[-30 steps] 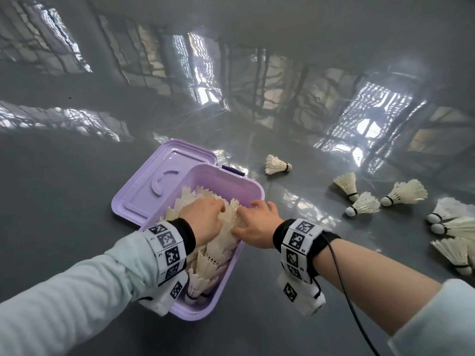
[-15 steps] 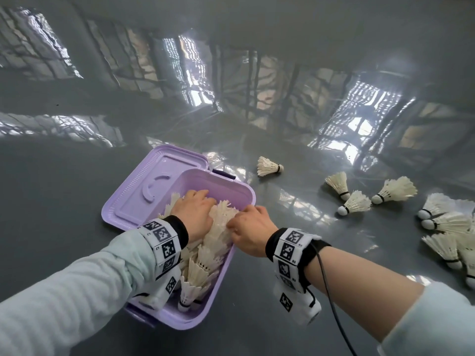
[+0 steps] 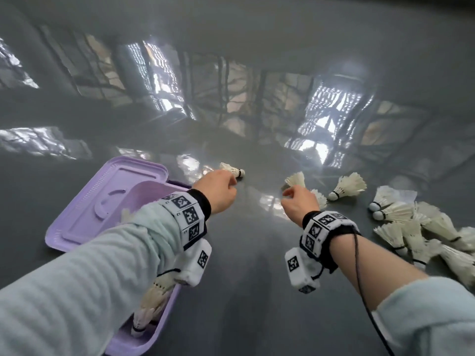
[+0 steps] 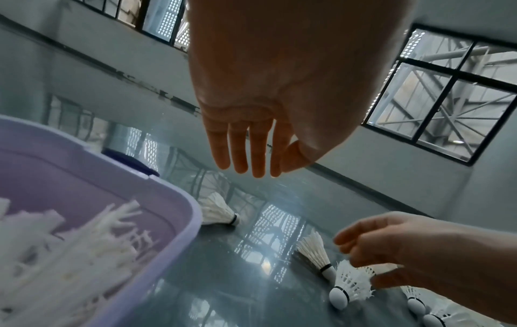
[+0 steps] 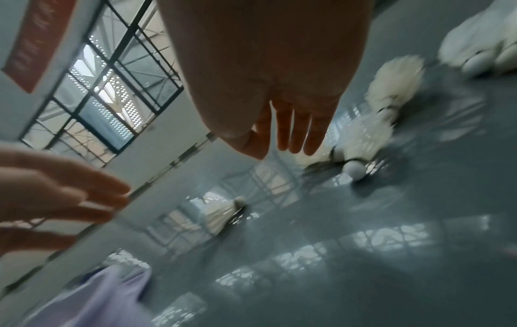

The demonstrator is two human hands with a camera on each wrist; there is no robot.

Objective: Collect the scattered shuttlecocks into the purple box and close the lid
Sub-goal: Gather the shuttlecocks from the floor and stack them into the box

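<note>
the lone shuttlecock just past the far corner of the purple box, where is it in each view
Head: the lone white feather shuttlecock lies above centre, partly hidden behind the left hand.
Left wrist: lower centre, beside the rounded corner of the purple plastic box.
Right wrist: centre, blurred.
Shared landmark: the purple box, left in the head and left wrist views, bottom left in the right wrist view.

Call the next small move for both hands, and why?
Probably lower each hand onto its nearest shuttlecock. The left hand, open and empty, hovers by the lone white feather shuttlecock; the right hand, also empty, hangs above another white shuttlecock. The open purple plastic box waits alongside.
</note>
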